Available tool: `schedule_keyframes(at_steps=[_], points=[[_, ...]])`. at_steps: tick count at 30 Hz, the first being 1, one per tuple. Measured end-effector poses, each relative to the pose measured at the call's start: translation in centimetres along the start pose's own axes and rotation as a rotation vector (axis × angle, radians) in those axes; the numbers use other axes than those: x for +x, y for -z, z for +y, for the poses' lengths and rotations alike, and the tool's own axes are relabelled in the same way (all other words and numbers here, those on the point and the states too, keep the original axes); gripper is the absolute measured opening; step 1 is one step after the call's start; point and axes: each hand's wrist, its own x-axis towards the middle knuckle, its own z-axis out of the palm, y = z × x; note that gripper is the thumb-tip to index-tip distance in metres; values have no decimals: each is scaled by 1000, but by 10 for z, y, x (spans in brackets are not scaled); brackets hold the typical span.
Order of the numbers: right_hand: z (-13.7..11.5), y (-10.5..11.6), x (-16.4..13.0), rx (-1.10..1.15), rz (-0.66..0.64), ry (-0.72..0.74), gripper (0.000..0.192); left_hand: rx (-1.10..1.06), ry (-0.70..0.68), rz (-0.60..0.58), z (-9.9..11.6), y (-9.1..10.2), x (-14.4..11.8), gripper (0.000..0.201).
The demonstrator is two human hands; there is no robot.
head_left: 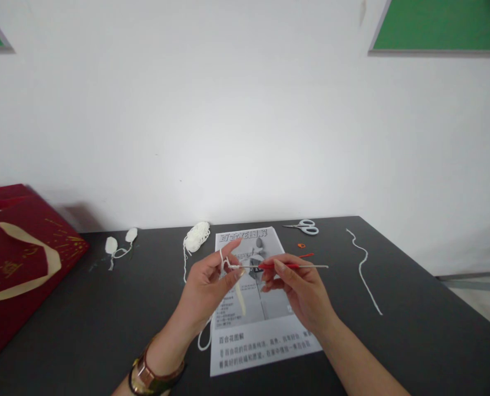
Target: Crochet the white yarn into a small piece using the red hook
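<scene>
Hands: left pinches yarn, right grips hook | dark table | white wall

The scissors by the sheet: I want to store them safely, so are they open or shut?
Shut, it seems: the scissors lie flat on the table, blades showing as one thin point; small in view.

Bare forearms, no sleeves; L wrist w/ 1 gold-brown watch, dark band.

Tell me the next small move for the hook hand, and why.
Probably draw the crochet hook back through the yarn: the right hand has its tip at the strand looped over the left hand forefinger.
</scene>
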Motion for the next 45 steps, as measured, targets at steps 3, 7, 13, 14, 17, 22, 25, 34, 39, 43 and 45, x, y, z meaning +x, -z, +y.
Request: schedule_keyframes(at_steps=[3, 7, 13, 14, 17, 22, 25, 34, 39, 43, 45], points=[[0, 0, 1, 2, 12, -9, 18, -48, 41, 7, 1, 1, 2, 51], [4, 1, 1, 39, 21, -46, 19, -74, 63, 47, 0, 0, 4, 56], [9, 2, 2, 100, 38, -42, 18, -146, 12, 134, -3, -9, 0, 64], [9, 2, 2, 111, 43, -38, 17, -154, 7, 137, -4, -10, -1, 64], [9, 3, 2, 130, 49, -41, 16, -191, 17, 123, -5, -11, -3, 64], [7, 3, 1, 136, 57, -36, 16, -246, 48, 93, -3, -10, -2, 62], [6, 3, 1, 132, 64, -27, 16, -264, 53, 89, -3, -8, -2, 62], [1, 4, 1, 68, 47, 28, 14, -258, 62, 79, -1, -5, -3, 59], [-1, 4, 0, 49, 50, 30, 13, -191, 20, 116, -1, -5, -3, 58], [-2, 5, 0, 43, 42, 31, 14, -158, 0, 140, -2, -7, -3, 57], [-2, 6, 0, 35, 37, 36, 14, -161, 1, 153, -2, -7, -3, 57]])
